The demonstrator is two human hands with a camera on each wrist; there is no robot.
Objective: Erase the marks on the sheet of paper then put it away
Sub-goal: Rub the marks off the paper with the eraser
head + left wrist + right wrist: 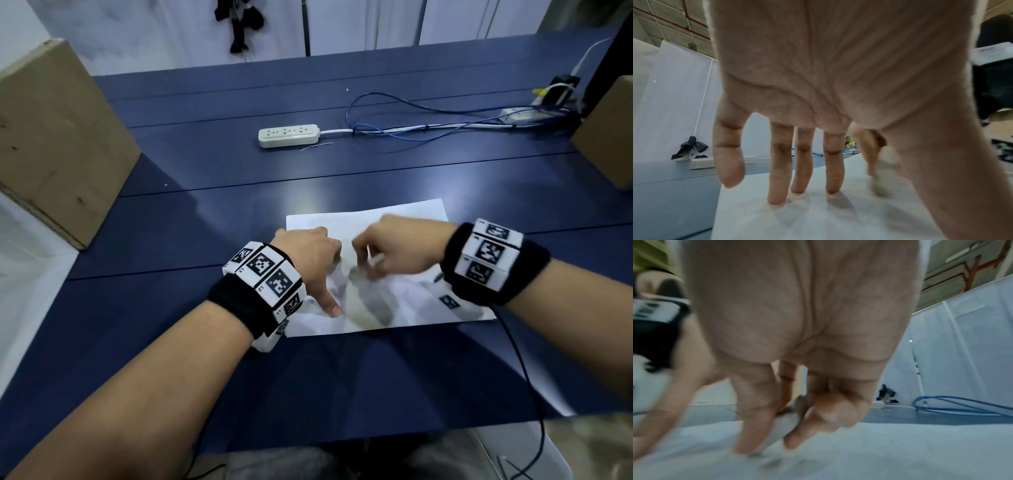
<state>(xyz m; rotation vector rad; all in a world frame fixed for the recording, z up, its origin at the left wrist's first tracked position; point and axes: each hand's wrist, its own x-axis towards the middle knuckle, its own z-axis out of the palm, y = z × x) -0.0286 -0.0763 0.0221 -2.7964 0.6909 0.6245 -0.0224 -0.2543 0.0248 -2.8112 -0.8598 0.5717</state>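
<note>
A white sheet of paper (370,214) lies flat on the dark blue table (171,308) in front of me. My left hand (318,260) presses it down with straight, spread fingers (777,191), the thumb (333,308) also on the sheet. My right hand (387,246) pinches a small whitish eraser (371,258) against the paper's middle; the hand is motion-blurred. The eraser (791,420) shows between the right thumb and fingers, its tip on the sheet. Small dark marks (448,301) sit on the paper beside my right wrist.
A white power strip (289,136) and blue cables (411,126) lie further back on the table. Cardboard boxes stand at the left (58,137) and the right edge (606,137). A black wire (524,359) trails from my right wrist across the table's near edge.
</note>
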